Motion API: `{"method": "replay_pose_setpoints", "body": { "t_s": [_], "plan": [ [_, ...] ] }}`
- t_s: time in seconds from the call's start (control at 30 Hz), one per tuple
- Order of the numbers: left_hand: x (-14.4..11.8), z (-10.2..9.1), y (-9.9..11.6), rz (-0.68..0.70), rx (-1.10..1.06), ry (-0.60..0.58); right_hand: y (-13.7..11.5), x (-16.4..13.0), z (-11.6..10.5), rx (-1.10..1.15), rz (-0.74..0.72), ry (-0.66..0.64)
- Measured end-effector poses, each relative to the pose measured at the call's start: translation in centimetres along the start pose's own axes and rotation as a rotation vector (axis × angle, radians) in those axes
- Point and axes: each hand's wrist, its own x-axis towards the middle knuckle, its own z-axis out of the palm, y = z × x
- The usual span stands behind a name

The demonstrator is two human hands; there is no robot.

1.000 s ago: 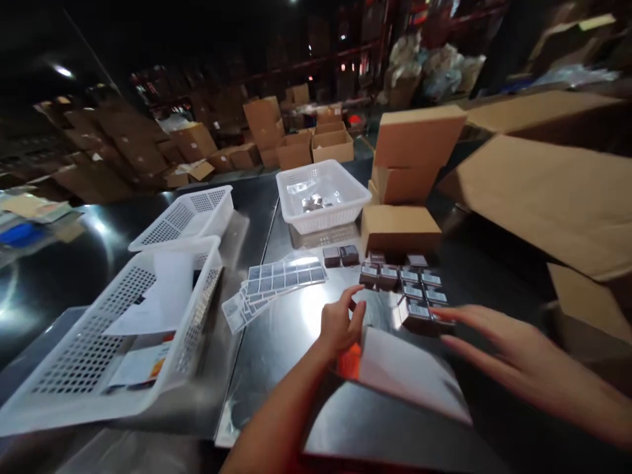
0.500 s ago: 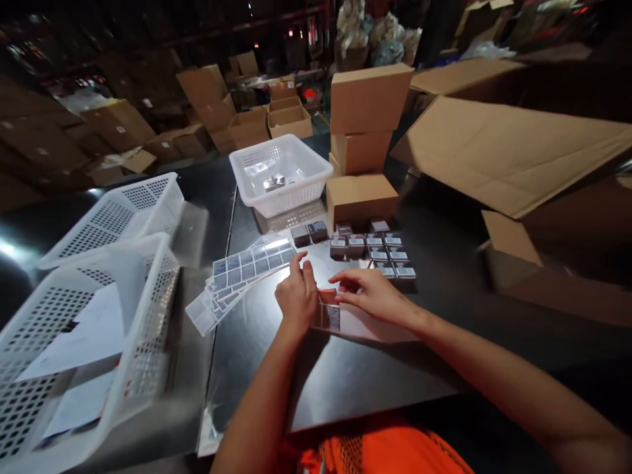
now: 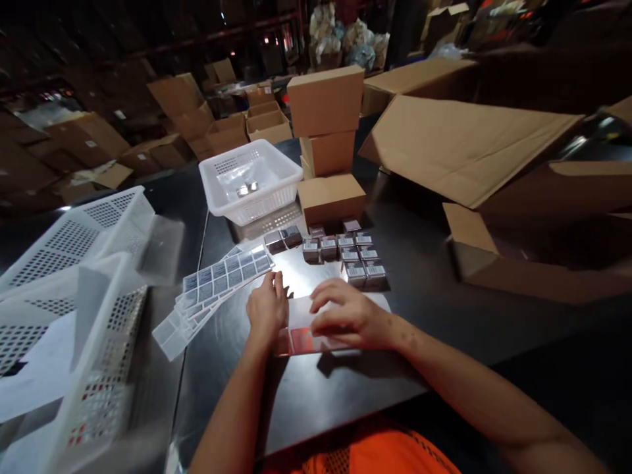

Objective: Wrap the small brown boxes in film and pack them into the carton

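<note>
On the metal table before me lies a pale label sheet (image 3: 379, 302), with reddish, shiny label squares (image 3: 301, 340) along its near left part. My left hand (image 3: 266, 309) closes at the sheet's left edge, thumb and forefinger pointing away from me. Over the sheet's middle is my right hand (image 3: 348, 315), fingers curved and apart, tips close to the reddish squares. Whether a label sticks to its fingertips is hidden. Several small dark boxes (image 3: 355, 271) with white barcode labels stand in rows beyond my right hand. More label sheets (image 3: 227, 275) lie fanned out left of my left hand.
A white basket (image 3: 251, 209) holding small shiny items stands farther back, beside stacked brown cartons (image 3: 326, 99). White perforated baskets (image 3: 99, 355) line the left, one with papers. At right is a large open carton (image 3: 469, 145). Two dark boxes (image 3: 282, 239) sit beyond the sheets.
The view has swung right, so things appear farther left. My right hand's fingers have moved from a pinch at a label to a looser curl lower over the sheet. The left hand stays at the edge.
</note>
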Motion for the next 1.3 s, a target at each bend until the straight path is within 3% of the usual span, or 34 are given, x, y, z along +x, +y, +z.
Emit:
{"method": "replay_pose_setpoints", "body": {
  "t_s": [0.1, 0.2, 0.27, 0.37, 0.53, 0.67, 0.73, 0.8, 0.9, 1.03, 1.1, 1.17, 1.3],
  "plan": [
    [0.1, -0.3, 0.0, 0.064, 0.038, -0.061, 1.0, -0.6, -3.6, -0.230, 0.254, 0.100],
    [-0.3, -0.4, 0.3, 0.116, 0.039, -0.102, 1.7, -1.3, -5.4, -0.498, 0.452, -0.053],
    [-0.7, -0.4, 0.5, 0.145, 0.028, -0.125, 1.7, -1.5, -5.3, -0.565, 0.513, -0.149],
    [-1.3, -0.4, 0.8, 0.189, -0.047, -0.165, 1.4, -1.6, -4.2, -0.632, 0.556, -0.192],
    [-2.4, -0.1, 1.5, 0.166, -0.417, -0.323, 1.2, -1.7, -3.3, -0.655, 0.573, -0.189],
    [-3.2, 0.4, 2.2, 0.061, -0.751, -0.465, 0.9, -1.6, -2.4, -0.513, 0.331, -0.014],
    [-3.4, 0.5, 2.4, 0.053, -0.865, -0.481, 0.5, -1.3, -1.8, -0.441, 0.172, 0.085],
    [-3.5, 0.5, 2.5, 0.052, -0.931, -0.475, 0.0, -1.1, -1.4, -0.327, 0.110, 0.108],
    [-3.4, 0.2, 2.4, 0.100, -0.911, -0.390, -0.5, -1.0, -1.8, 0.008, 0.220, 0.142],
    [-3.4, 0.0, 2.2, 0.178, -0.791, -0.262, -0.6, -0.9, -3.1, 0.519, 0.449, 0.501],
    [-3.5, 0.1, 2.2, 0.202, -0.752, -0.251, -0.4, -0.9, -3.4, 0.680, 0.567, 0.578],
    [-3.7, 0.2, 2.2, 0.222, -0.726, -0.267, -0.3, -0.8, -3.6, 0.765, 0.689, 0.552],
    [-4.2, 0.3, 2.1, 0.274, -0.658, -0.285, -0.3, -0.9, -3.7, 0.735, 0.873, 0.360]
  ]
}}
